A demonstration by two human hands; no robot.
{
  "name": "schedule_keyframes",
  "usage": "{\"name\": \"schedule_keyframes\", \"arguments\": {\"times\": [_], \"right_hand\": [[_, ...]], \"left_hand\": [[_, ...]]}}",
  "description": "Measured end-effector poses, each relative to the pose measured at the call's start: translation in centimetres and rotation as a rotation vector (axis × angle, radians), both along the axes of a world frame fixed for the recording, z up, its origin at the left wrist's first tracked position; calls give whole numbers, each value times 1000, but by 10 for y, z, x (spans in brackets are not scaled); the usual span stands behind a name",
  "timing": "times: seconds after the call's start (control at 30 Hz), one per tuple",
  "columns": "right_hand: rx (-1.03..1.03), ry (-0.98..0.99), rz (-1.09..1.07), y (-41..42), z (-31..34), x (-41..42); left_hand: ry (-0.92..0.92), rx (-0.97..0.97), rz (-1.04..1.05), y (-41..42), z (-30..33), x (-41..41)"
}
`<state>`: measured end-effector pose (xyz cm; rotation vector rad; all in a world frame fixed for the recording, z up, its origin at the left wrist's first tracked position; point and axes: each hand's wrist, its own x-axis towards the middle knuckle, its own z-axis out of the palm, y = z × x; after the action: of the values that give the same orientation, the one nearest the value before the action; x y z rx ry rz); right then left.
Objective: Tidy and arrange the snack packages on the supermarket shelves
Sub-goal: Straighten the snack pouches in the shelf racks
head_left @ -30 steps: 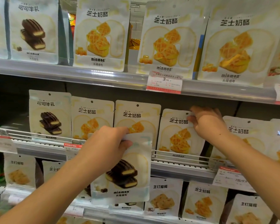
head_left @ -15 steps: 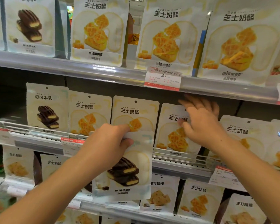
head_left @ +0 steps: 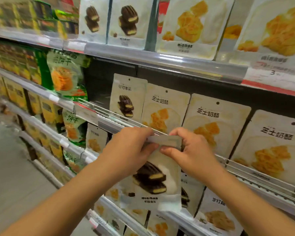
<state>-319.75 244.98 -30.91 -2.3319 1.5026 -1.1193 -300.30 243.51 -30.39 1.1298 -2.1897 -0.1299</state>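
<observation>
A white snack pouch with chocolate cakes printed on it [head_left: 153,183] hangs in front of the middle shelf. My left hand [head_left: 128,150] grips its top left edge, and my right hand [head_left: 192,154] pinches its top right edge. Behind the hands, on the middle shelf, stands one matching chocolate pouch [head_left: 126,97] at the left of a row of yellow cheese pouches [head_left: 213,126]. The pouch's top strip is partly hidden by my fingers.
The top shelf carries chocolate pouches [head_left: 128,21] and cheese pouches [head_left: 191,26]. Green biscuit bags [head_left: 65,75] and yellow boxes fill the shelves at left. A wire rail [head_left: 112,114] fronts the middle shelf. Grey aisle floor [head_left: 12,167] lies at lower left.
My right hand left the cheese pouch on the shelf and came to the held chocolate pouch's top edge. The view swung left, bringing the aisle and green bags into sight.
</observation>
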Motion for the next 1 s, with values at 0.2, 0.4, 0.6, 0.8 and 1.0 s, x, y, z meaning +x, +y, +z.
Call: {"name": "schedule_keyframes", "arguments": {"times": [0.2, 0.4, 0.6, 0.8, 1.0], "right_hand": [[84, -17, 52, -38, 7, 76], [90, -174, -39, -80, 3, 158], [68, -333, -57, -121, 20, 223], [-135, -310, 13, -161, 69, 249], [-315, -189, -10, -223, 94, 246]], "left_hand": [[265, -12, 155, -22, -42, 113], [617, 561, 161, -60, -102, 206], [634, 531, 74, -112, -111, 241], [644, 285, 67, -193, -67, 256], [643, 138, 18, -288, -26, 252]]}}
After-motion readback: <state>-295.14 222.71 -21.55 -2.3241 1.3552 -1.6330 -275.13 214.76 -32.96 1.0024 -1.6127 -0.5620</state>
